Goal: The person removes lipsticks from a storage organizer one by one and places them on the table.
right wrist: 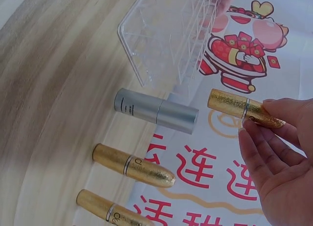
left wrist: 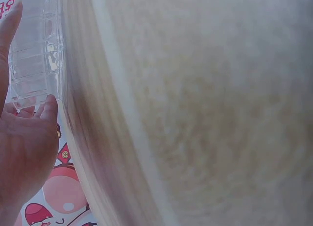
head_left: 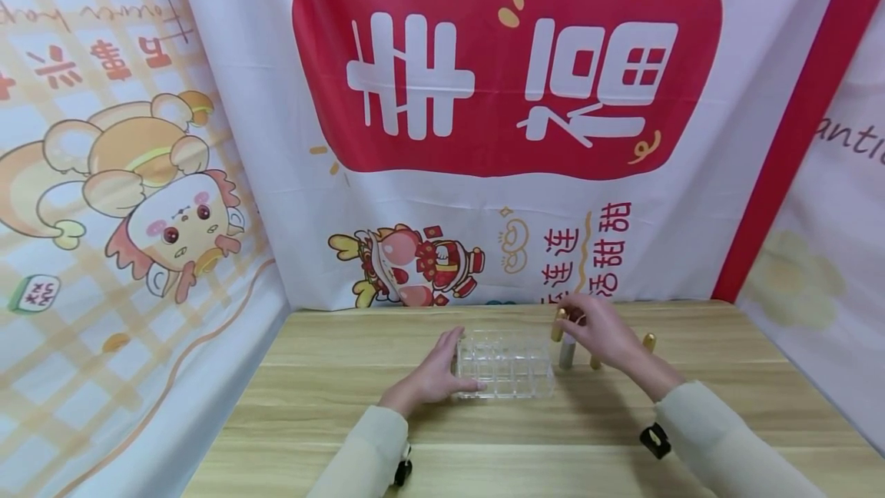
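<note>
My left hand (head_left: 434,375) grips the left end of a clear plastic lipstick organizer (head_left: 505,367), thumb along its front and fingers toward the back. Square compartments divide this organizer, which stands on the table. My right hand (right wrist: 286,172) pinches a gold lipstick (right wrist: 230,101) by its rounded, glittery end between thumb and fingertips. In the head view this lipstick is raised just right of the organizer. A silver lipstick tube (right wrist: 156,111) stands upright on the table close by. Two more gold lipsticks, one nearer (right wrist: 133,166) and one farther right (right wrist: 115,209), stand beyond it.
The wooden table (head_left: 346,421) ends at a white printed cloth (head_left: 263,137) hanging behind it. More printed cloth hangs on the left and right sides. Dark bands (head_left: 655,440) show at the sleeves.
</note>
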`<state>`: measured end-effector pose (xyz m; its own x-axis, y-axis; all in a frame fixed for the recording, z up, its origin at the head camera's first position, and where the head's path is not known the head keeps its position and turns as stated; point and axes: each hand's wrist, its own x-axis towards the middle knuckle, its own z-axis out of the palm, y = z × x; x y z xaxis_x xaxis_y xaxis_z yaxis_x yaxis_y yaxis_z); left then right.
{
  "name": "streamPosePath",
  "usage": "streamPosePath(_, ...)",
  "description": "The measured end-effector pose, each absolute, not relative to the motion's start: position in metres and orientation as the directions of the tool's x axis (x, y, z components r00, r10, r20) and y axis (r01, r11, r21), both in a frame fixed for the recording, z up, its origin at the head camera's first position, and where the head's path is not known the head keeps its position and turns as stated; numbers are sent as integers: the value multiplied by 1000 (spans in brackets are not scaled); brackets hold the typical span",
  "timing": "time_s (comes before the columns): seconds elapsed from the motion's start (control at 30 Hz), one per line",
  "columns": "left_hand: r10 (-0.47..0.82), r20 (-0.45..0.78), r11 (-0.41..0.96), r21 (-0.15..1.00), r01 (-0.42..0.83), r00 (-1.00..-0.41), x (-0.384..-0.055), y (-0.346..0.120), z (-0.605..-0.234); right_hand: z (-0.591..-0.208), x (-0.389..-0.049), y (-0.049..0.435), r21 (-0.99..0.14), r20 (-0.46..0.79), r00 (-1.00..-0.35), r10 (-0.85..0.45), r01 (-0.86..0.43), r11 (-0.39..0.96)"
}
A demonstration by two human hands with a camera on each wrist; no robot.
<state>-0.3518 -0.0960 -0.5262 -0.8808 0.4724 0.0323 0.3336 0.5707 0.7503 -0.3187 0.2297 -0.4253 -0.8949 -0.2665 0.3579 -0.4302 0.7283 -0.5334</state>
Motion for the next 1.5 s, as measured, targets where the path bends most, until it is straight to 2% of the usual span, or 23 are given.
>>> streamPosePath(0.5,467,20,569,759,318,-884,-349,-97,-523,-423,-317,239,-524,401,-875,-272,-463,715)
streamPosePath(1.5,470,24,584,741,332,-882,-352,-97,-526,-425,-314,262,-497,389,-894,-225,-409,765)
